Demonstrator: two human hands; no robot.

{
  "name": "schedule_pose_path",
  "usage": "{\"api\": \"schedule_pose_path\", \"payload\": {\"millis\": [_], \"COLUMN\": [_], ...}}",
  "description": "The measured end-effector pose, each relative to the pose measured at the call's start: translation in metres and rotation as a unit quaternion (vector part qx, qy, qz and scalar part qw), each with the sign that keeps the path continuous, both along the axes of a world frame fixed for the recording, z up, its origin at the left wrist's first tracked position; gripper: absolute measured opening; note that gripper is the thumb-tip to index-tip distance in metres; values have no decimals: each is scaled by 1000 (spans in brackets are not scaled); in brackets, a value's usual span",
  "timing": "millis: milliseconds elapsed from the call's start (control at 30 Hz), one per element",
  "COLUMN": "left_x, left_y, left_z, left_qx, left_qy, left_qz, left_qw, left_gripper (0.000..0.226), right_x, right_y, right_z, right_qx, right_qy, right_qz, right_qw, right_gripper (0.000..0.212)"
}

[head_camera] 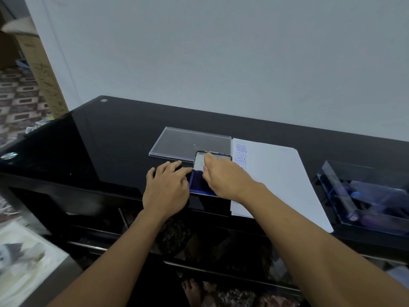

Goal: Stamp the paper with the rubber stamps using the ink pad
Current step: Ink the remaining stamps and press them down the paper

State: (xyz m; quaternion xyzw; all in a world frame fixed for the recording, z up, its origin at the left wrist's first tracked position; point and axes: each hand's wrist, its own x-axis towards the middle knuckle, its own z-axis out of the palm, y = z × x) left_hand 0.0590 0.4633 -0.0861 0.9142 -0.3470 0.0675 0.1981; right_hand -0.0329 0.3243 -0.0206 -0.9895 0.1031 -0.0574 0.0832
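Head view: right hand (218,173) pinches the ink pad (200,185)'s raised lid (199,161); left hand (166,187) lies flat, fingers straight, against the pad's left edge; printed paper (276,173) just right of it; judged opening or closing; next, reach the clear box (365,196) farther right.

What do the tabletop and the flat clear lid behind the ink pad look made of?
The tabletop looks like black glass or lacquer, glossy: it mirrors light. The clear lid is probably rigid transparent plastic: see-through, with thin bright edges.

Dim, bluish light; glossy black table (124,138) shows faint reflections; edges bowed and blurred.
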Motion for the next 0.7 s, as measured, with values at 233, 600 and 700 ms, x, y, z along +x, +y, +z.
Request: {"api": "schedule_pose_path", "payload": {"millis": [233, 600, 700], "left_x": [-1, 0, 0], "left_y": [0, 0, 0], "left_z": [0, -1, -1], "left_qx": [-4, -8, -6], "left_qy": [1, 2, 3], "left_qz": [2, 2, 1], "left_qw": [1000, 1000, 1000], "left_gripper": [45, 44, 45], "right_x": [4, 2, 0], "right_y": [-2, 0, 2], "right_z": [1, -7, -10], "right_qx": [15, 6, 0], "right_qy": [13, -5, -14], "right_qz": [-2, -12, -18], "right_qw": [1000, 1000, 1000], "right_gripper": [13, 12, 13]}}
